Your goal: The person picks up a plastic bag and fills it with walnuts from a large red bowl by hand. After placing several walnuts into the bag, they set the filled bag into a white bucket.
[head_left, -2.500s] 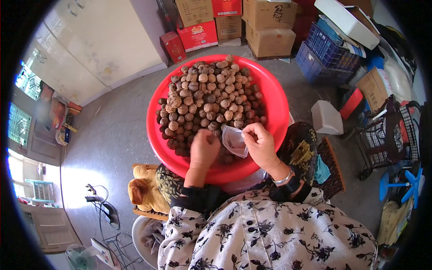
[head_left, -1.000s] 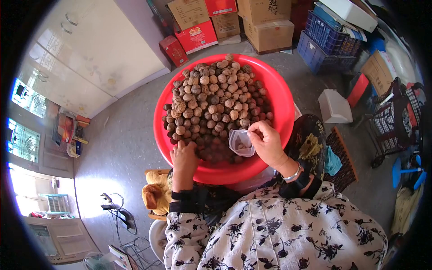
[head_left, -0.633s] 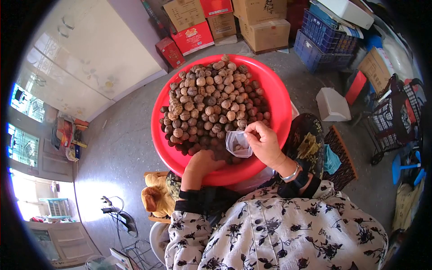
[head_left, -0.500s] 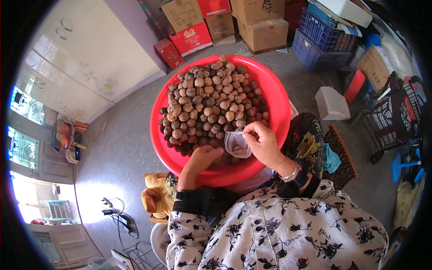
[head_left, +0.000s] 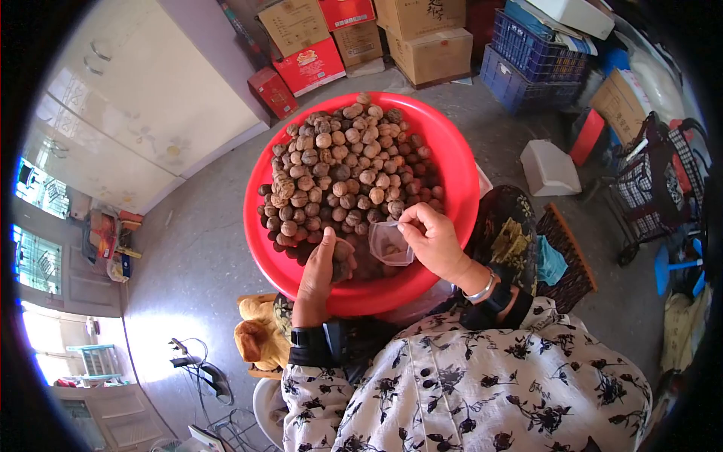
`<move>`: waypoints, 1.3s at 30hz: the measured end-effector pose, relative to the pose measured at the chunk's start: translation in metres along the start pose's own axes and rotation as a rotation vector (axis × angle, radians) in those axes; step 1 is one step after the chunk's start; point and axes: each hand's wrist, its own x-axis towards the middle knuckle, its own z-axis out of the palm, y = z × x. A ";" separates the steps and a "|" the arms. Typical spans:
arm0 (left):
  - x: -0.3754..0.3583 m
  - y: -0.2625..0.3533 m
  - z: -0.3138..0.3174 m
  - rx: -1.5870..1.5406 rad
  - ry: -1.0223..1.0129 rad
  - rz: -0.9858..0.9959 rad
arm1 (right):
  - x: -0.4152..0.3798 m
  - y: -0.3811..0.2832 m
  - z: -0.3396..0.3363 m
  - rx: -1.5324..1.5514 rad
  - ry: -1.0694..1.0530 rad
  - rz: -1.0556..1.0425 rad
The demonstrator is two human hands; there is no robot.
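A wide red basin (head_left: 461,162) holds a heap of brown walnuts (head_left: 343,162). My right hand (head_left: 433,239) pinches the rim of a small clear plastic bag (head_left: 390,247) above the basin's near right side. A few small pale pieces lie inside the bag. To the left of the bag, my left hand (head_left: 320,270) is at the basin's near edge, its fingers curled around what looks like a walnut (head_left: 340,270); its fingertips are partly hidden.
Cardboard boxes (head_left: 429,56) and stacked blue crates (head_left: 531,64) stand behind the basin. A white foam box (head_left: 550,167) and a wheeled cart (head_left: 648,184) are on the right. Cables (head_left: 202,369) lie on the floor at the lower left.
My left hand has turned palm inward and moved slightly left, away from the bag, with a walnut now showing in it. My right hand still holds the bag. The whole view has shifted slightly.
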 end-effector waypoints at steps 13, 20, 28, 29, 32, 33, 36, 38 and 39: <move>0.003 -0.017 0.046 0.149 -0.043 0.263 | 0.002 0.000 0.000 -0.068 0.006 -0.073; 0.011 -0.021 0.043 0.356 0.290 0.471 | 0.001 0.003 0.001 -0.049 0.018 -0.040; 0.018 -0.032 0.038 0.748 0.187 0.512 | 0.001 0.003 -0.001 -0.028 -0.011 -0.047; 0.014 -0.028 0.040 0.748 0.187 0.513 | 0.001 0.002 -0.001 -0.022 -0.010 -0.031; 0.000 -0.014 0.045 0.113 -0.003 0.275 | 0.000 -0.002 -0.001 0.036 0.042 -0.015; -0.003 -0.012 0.046 0.088 0.001 0.275 | -0.002 -0.002 -0.001 0.037 0.041 -0.015; -0.003 -0.012 0.045 0.059 0.007 0.260 | -0.005 0.006 -0.003 0.157 0.168 -0.037; -0.002 -0.012 0.045 0.054 0.008 0.243 | -0.006 0.002 -0.003 0.163 0.127 -0.025; -0.003 -0.012 0.046 0.072 0.021 0.241 | -0.006 0.001 -0.003 0.170 0.090 -0.012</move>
